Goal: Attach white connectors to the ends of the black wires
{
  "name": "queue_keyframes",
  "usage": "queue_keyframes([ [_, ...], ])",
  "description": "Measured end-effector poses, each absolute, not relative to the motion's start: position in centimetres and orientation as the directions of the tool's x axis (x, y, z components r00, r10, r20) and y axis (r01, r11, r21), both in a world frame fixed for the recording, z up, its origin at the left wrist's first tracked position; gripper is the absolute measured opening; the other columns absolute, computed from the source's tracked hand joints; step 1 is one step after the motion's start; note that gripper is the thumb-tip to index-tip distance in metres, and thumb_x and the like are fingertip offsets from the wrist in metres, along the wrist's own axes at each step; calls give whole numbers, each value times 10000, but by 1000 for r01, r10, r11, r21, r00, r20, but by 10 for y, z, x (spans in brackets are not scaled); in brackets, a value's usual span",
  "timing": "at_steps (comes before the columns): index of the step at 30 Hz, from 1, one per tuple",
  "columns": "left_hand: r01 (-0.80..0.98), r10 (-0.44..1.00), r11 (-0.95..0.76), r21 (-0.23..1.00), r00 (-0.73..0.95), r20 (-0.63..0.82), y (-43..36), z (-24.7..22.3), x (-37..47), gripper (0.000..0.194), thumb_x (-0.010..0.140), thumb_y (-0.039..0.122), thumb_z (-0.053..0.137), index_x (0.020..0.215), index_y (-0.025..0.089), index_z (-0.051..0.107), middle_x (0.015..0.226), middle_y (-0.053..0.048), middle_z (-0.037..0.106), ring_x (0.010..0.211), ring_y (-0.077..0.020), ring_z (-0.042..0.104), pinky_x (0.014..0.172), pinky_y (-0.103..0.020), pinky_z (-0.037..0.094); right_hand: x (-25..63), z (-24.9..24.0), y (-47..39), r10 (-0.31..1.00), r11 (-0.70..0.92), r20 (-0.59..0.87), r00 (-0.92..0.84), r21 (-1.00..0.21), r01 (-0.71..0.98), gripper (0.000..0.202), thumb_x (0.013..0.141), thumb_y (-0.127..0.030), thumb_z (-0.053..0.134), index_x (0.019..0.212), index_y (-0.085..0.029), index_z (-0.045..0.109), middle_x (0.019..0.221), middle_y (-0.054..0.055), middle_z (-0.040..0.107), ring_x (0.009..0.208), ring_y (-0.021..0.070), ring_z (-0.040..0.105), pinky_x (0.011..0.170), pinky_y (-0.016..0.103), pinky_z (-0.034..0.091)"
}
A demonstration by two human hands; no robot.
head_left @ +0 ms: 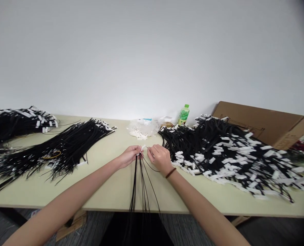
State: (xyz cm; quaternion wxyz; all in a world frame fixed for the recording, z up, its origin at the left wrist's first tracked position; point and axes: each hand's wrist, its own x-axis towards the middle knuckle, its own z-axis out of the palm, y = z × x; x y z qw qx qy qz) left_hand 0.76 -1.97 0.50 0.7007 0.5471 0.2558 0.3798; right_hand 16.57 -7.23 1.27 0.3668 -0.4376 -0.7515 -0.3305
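Near the middle of the table, my left hand (129,156) pinches a small white connector (143,148). Several thin black wires (141,181) hang from it over the table's front edge. Just to the right, my right hand (161,158) is closed, thumb against fingers, on the end of one black wire (152,167) at the connector's side. Whether that wire's tip is inside the connector is too small to tell. Beyond both hands lies a clear plastic bag (144,127) with loose white connectors (139,133) spilling from its mouth.
A large heap of black wires with white connectors (234,153) covers the table's right side. Bundled black wires (72,147) lie to the left, with another pile (18,123) behind them. A green-capped bottle (183,115) and a cardboard box (259,123) stand near the wall.
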Motion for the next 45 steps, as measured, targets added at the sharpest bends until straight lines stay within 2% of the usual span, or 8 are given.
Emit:
queue_keyframes([
  [12,-218,808,47,975,583,91,-32,2,2,291,692,408,611,687,127,537,610,0,534,581,-108,518,611,-254,387,164,13,-87,387,391,792,-473,324,862,214,847,-163,425,637,-164,469,602,15,460,604,137,407,577,276,273],
  [21,-206,856,-43,978,496,142,-60,6,4,321,676,434,610,617,136,507,564,8,512,544,-105,477,568,-244,371,161,14,-101,448,365,705,-549,416,833,186,840,-113,421,669,-160,478,637,24,467,644,157,415,563,296,266],
  [24,-221,878,3,975,467,103,-97,14,-2,316,690,435,593,628,140,502,596,4,516,562,-105,478,577,-240,372,161,14,-126,477,376,745,-467,308,874,200,854,-137,416,667,-163,483,622,20,447,633,154,407,563,290,282],
  [29,-81,896,52,995,445,-11,-153,21,-16,332,727,463,534,645,141,516,599,5,526,590,-118,483,613,-250,373,152,6,-171,564,430,805,-186,-93,898,167,892,-156,361,885,-141,527,725,45,473,723,155,448,609,261,363],
  [32,-120,912,72,990,409,-17,-156,18,-19,338,728,467,531,661,136,522,606,7,519,593,-115,473,613,-248,370,144,1,-177,577,514,800,-167,-195,836,179,887,-133,367,966,-136,528,783,61,506,775,157,475,652,262,402],
  [35,-173,917,121,977,397,-43,-149,16,-19,336,710,463,557,671,130,521,600,11,501,581,-108,458,596,-243,364,139,-3,-174,484,581,864,-143,-195,790,146,855,-113,446,959,-135,546,764,52,539,725,137,497,637,245,418],
  [38,-224,918,157,962,391,-59,-147,15,-20,333,698,456,576,669,130,514,604,20,483,569,-97,447,587,-232,361,137,-4,-173,402,596,900,-167,-119,794,151,818,-84,506,956,-118,556,715,44,555,665,126,496,602,237,414],
  [45,-146,925,59,987,380,0,-153,16,-20,343,725,474,531,653,140,499,575,26,487,561,-103,451,579,-226,348,137,-5,-179,391,550,879,-272,13,835,96,808,-91,520,886,-112,571,608,21,509,588,128,426,578,263,378],
])
